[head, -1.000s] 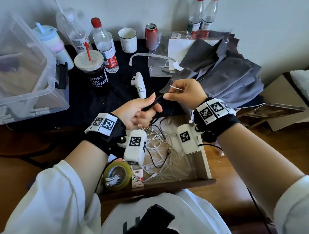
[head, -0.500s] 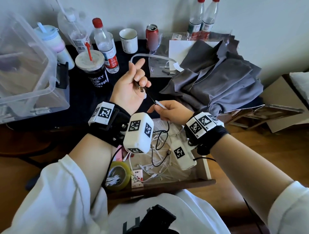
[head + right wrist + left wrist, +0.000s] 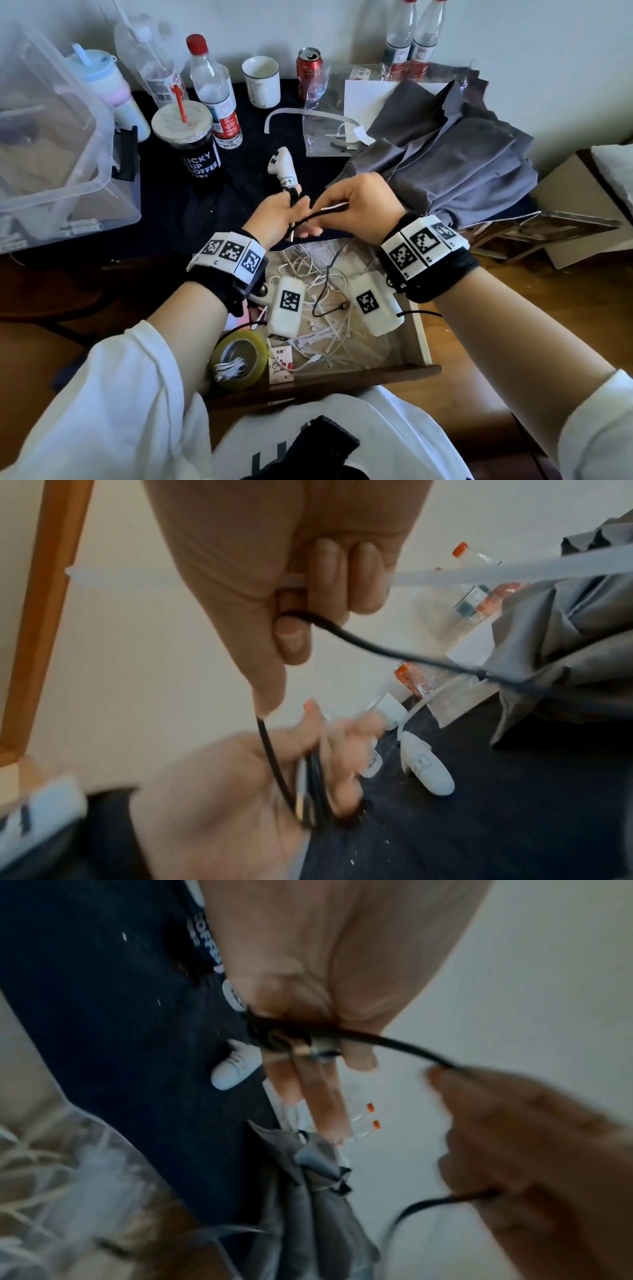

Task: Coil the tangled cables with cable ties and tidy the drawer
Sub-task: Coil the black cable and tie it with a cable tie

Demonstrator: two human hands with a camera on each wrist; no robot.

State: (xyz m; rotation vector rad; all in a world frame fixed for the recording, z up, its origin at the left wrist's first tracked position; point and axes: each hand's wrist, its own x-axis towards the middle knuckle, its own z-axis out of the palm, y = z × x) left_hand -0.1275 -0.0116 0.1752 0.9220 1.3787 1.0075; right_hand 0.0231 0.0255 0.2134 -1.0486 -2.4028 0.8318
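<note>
Both hands are raised over the open drawer [image 3: 419, 337]. My left hand [image 3: 286, 217] holds loops of the black cable [image 3: 308, 219] wound round its fingers [image 3: 325, 1096], its metal plug [image 3: 301, 1049] showing at the palm. My right hand [image 3: 359, 207] pinches the same black cable [image 3: 359, 642] and also grips a white cable tie [image 3: 514, 570] under its curled fingers [image 3: 329, 569]. The cable's free end [image 3: 337, 306] hangs down into the drawer, where a tangle of white cables [image 3: 325, 329] lies.
A yellow tape roll [image 3: 239, 359] and a small card sit at the drawer's front left. On the black desk: a white controller [image 3: 282, 168], coffee cup [image 3: 191, 137], bottles, mug, can, a clear bin [image 3: 51, 137] at left, grey cloth [image 3: 445, 161] at right.
My left hand, raised high half a second ago, has dropped back to meet the right hand. The right hand has come up and now draws the cable across the left fingers.
</note>
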